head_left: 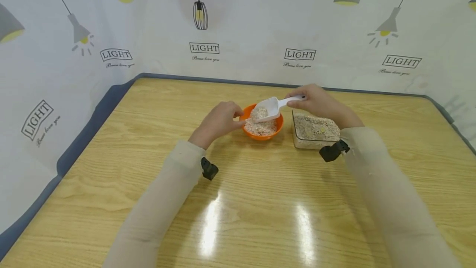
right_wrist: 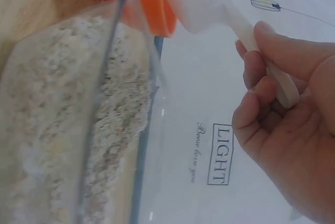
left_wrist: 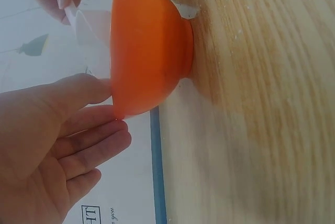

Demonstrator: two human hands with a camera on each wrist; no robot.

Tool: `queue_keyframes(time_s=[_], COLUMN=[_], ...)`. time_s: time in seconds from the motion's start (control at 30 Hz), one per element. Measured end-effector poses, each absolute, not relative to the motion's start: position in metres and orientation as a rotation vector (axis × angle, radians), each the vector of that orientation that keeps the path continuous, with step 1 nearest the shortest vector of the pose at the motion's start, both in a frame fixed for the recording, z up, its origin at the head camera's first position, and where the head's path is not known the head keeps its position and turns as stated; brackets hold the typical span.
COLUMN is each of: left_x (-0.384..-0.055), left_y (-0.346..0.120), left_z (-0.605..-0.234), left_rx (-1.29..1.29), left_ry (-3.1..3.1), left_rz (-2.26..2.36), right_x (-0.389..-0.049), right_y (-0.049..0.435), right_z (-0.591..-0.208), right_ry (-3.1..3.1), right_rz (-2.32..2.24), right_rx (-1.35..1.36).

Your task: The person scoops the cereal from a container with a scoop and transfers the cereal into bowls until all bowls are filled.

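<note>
Scoop (head_left: 273, 108), centre frame: likely handling light, stiff, best by handle (head_left: 286, 101). Gripping it with right hand (head_left: 316, 100); pinching bowl (head_left: 262, 137) with left hand (head_left: 220, 121).

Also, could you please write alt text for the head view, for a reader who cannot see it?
A person's right hand holds a white scoop of pale flakes over an orange bowl containing more flakes, while the left hand pinches the bowl's rim. To the right, a clear container of flakes stands on a wooden table before a lamp-printed backdrop.
</note>
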State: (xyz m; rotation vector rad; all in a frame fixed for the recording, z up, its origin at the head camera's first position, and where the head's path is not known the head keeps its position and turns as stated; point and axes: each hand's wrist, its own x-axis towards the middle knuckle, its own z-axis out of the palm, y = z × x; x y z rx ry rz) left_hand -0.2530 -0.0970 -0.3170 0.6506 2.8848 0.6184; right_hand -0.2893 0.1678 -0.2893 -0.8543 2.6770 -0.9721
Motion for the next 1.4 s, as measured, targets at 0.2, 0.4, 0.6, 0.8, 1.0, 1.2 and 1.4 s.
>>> queue_keyframes(time_s=[0.2,0.4,0.6,0.8,1.0,1.2,1.4], left_x=[-0.254,-0.254,-0.253,-0.252,-0.252,-0.252,-0.251], left_y=[-0.096,-0.095,-0.094,-0.094,-0.095,-0.096,-0.096], left_z=[-0.317,-0.316,-0.315,-0.315,-0.316,-0.317,-0.316], left_rx=[0.653,0.675,0.692,0.682,0.680,0.676,0.690], left_ry=[2.888,2.893,2.904,2.907,2.904,2.896,2.894], left_rz=[0.613,0.617,0.610,0.598,0.589,0.604,0.616], right_x=[-0.288,-0.286,-0.285,-0.283,-0.283,-0.280,-0.276], right_y=[0.162,0.161,0.163,0.166,0.168,0.171,0.177], right_z=[-0.276,-0.267,-0.262,-0.260,-0.260,-0.259,-0.255], right_ry=[2.691,2.732,2.758,2.773,2.810,2.847,2.880], right_rz=[-0.885,-0.810,-0.759,-0.727,-0.700,-0.705,-0.754], right_rx=[-0.866,-0.890,-0.915,-0.929,-0.972,-0.981,-0.937])
